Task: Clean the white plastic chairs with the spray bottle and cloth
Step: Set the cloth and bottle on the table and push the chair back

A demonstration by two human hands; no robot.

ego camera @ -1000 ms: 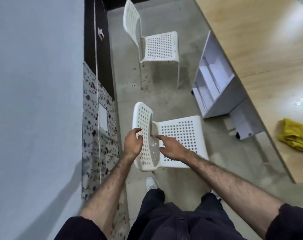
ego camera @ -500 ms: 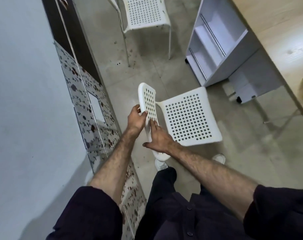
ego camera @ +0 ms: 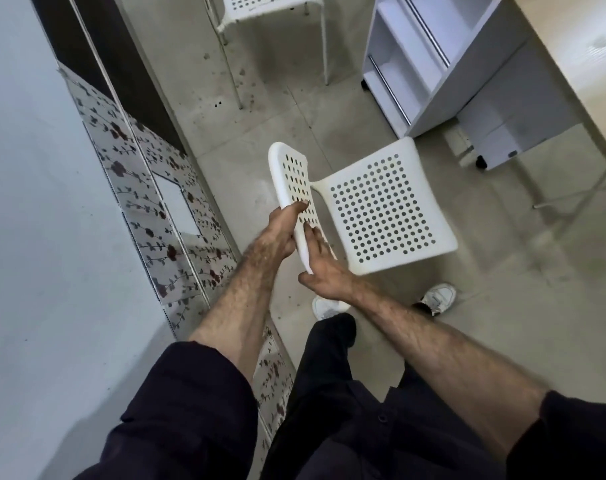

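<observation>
A white perforated plastic chair [ego camera: 384, 206] stands on the floor right in front of me, its backrest toward me. My left hand [ego camera: 275, 233] grips the top edge of the backrest, thumb over the front face and fingers behind. My right hand [ego camera: 324, 268] lies against the front of the backrest near its top edge with fingers fairly straight. A second white chair [ego camera: 270, 6] stands farther off at the top edge, only its seat and legs visible. No spray bottle or cloth is in view.
A white open shelf unit on castors [ego camera: 443, 64] stands to the right under a wooden tabletop [ego camera: 578, 53]. A flower-patterned panel [ego camera: 149, 206] leans along the grey wall [ego camera: 34, 237] at left. My white shoes [ego camera: 436, 297] stand on the grey tiled floor.
The view has tilted down and come closer to the near chair. My right hand slid from the seat side onto the backrest's front. My left hand kept its hold on the backrest.
</observation>
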